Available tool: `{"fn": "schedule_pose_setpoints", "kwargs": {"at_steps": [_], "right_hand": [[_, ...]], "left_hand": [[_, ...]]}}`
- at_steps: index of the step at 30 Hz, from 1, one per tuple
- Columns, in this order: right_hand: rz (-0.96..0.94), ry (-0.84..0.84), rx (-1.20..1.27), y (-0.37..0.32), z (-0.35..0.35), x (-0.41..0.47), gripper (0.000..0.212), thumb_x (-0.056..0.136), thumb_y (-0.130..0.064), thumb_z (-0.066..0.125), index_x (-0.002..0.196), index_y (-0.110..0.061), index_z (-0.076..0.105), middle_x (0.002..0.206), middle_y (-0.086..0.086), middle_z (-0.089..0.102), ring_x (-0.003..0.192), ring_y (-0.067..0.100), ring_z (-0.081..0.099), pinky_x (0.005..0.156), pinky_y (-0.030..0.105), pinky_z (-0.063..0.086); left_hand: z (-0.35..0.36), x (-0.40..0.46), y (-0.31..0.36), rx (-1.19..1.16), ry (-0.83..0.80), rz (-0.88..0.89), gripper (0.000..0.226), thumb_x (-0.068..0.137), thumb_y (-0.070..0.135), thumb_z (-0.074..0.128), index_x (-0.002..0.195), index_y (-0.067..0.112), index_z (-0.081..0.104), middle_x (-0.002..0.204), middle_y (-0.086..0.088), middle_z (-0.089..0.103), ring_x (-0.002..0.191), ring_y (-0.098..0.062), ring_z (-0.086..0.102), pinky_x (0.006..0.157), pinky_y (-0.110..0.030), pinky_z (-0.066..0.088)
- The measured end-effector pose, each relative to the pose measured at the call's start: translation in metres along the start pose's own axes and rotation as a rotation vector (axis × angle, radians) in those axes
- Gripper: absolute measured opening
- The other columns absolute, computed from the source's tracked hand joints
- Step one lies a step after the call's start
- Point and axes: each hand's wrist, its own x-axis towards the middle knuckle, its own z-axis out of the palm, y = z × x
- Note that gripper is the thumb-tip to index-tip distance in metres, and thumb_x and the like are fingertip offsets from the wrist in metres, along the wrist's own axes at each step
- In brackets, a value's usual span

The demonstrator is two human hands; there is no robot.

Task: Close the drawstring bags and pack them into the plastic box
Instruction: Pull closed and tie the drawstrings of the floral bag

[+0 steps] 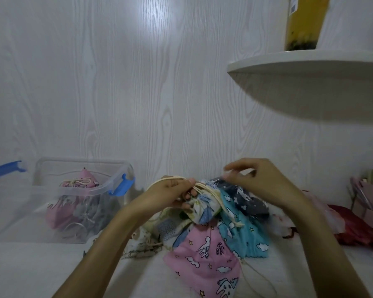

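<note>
Our left hand (173, 193) is clenched around the cream drawstring cords (166, 179), which loop out past the knuckles to the left and run rightward into the gathered mouth of a cream patterned bag (199, 208). That bag sits right at the fingertips, its puckered neck just beside and partly under the left grip, its body slumped below and to the right of it. Our right hand (256, 181) hovers just right of the bag's mouth, thumb and forefinger drawn together above the grey bag (246, 197); we cannot tell whether anything is pinched between them.

Around the held bag lies the rest of the pile on the white counter (30, 272). A teal bag (243, 229) with white clouds lies touching it on the right, under our right wrist. A pink unicorn bag (205, 259) lies nearer the front edge, flat, its cord (258, 280) trailing to the right. Another cream bag (142, 244) lies partly beneath our left forearm.

Toward the left rear of the counter, well apart from the grip, stands the clear plastic box (73, 211) with blue latches, its top open. Inside it we see a pink bag (82, 181) with its cord drawn, and more fabric lower down. Red fabric (357, 226) lies at the right edge.
</note>
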Motion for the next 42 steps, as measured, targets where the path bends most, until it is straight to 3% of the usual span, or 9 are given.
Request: {"fn": "schedule_pose_setpoints", "kwargs": {"at_steps": [5,11,16,19,21,26,37,40,42], "right_hand": [[-0.065,0.047,-0.326,-0.008,0.040,0.003,0.023,0.076,-0.045,0.070,0.094,-0.031,0.073,0.093,-0.011,0.070,0.083,0.004,0.061,0.068,0.021,0.046],[-0.166,0.191,-0.109,-0.009,0.026,0.002,0.005,0.074,-0.037,0.075,0.077,-0.033,0.074,0.076,-0.014,0.071,0.072,0.002,0.064,0.071,0.030,0.056],[-0.284,-0.184,0.028,-0.018,0.018,-0.007,0.009,0.068,-0.036,0.077,0.076,-0.032,0.076,0.075,-0.012,0.073,0.072,0.004,0.066,0.072,0.029,0.057],[-0.280,-0.196,-0.021,-0.014,0.023,-0.005,0.031,0.067,-0.060,0.064,0.081,-0.035,0.076,0.081,-0.017,0.072,0.082,0.002,0.065,0.083,0.036,0.054],[-0.289,-0.111,-0.043,-0.009,0.026,0.000,0.028,0.074,-0.057,0.062,0.088,-0.035,0.072,0.086,-0.018,0.070,0.082,0.001,0.063,0.083,0.037,0.053],[-0.332,-0.176,-0.070,-0.002,0.041,0.006,0.024,0.080,-0.030,0.070,0.100,-0.039,0.061,0.102,-0.017,0.059,0.090,-0.004,0.052,0.077,0.009,0.042],[-0.374,-0.212,0.082,0.000,0.070,0.008,0.018,0.086,-0.044,0.059,0.084,-0.026,0.063,0.082,0.006,0.066,0.077,0.028,0.059,0.071,0.041,0.048],[-0.247,-0.167,0.126,0.000,0.075,0.009,0.034,0.093,-0.050,0.043,0.073,-0.031,0.063,0.073,-0.006,0.065,0.067,0.013,0.058,0.067,0.031,0.046],[-0.106,-0.109,0.183,0.002,0.077,0.012,0.038,0.097,-0.046,0.037,0.084,-0.029,0.067,0.088,-0.010,0.068,0.081,0.008,0.063,0.079,0.027,0.050]], "left_hand": [[-0.001,-0.003,0.002,-0.015,0.014,0.006,0.030,0.092,0.022,0.056,0.100,-0.003,0.070,0.069,0.001,0.060,0.063,-0.006,0.058,0.065,-0.016,0.054],[-0.006,-0.009,0.009,-0.102,-0.025,-0.012,0.023,0.087,0.021,0.061,0.097,0.004,0.074,0.076,0.001,0.071,0.070,-0.004,0.065,0.066,-0.013,0.055],[-0.009,-0.011,0.012,-0.259,0.033,-0.062,0.019,0.071,0.014,0.071,0.090,0.012,0.074,0.084,-0.003,0.075,0.073,-0.004,0.070,0.061,-0.010,0.053],[-0.012,-0.013,0.013,-0.147,0.060,-0.044,0.014,0.069,0.009,0.075,0.081,0.015,0.075,0.083,-0.003,0.075,0.070,-0.005,0.069,0.062,-0.011,0.053],[-0.012,-0.015,0.014,-0.099,0.059,-0.024,0.013,0.069,0.004,0.076,0.073,0.017,0.076,0.077,-0.005,0.073,0.066,-0.008,0.067,0.065,-0.013,0.055],[-0.010,-0.017,0.016,0.010,0.038,0.068,0.019,0.069,-0.004,0.075,0.067,0.015,0.073,0.067,-0.004,0.072,0.064,-0.010,0.067,0.061,-0.016,0.053],[-0.019,-0.017,0.004,0.293,0.380,0.405,0.016,0.074,0.003,0.075,0.081,0.018,0.077,0.072,0.000,0.074,0.069,-0.014,0.072,0.063,-0.029,0.058],[-0.017,-0.013,-0.003,0.259,0.454,0.432,0.011,0.072,0.015,0.080,0.079,0.022,0.077,0.071,0.002,0.074,0.069,-0.013,0.071,0.066,-0.032,0.059],[-0.019,-0.010,-0.005,0.326,0.542,0.462,0.007,0.069,0.026,0.083,0.071,0.028,0.076,0.066,0.008,0.072,0.062,-0.008,0.066,0.059,-0.029,0.057]]}}
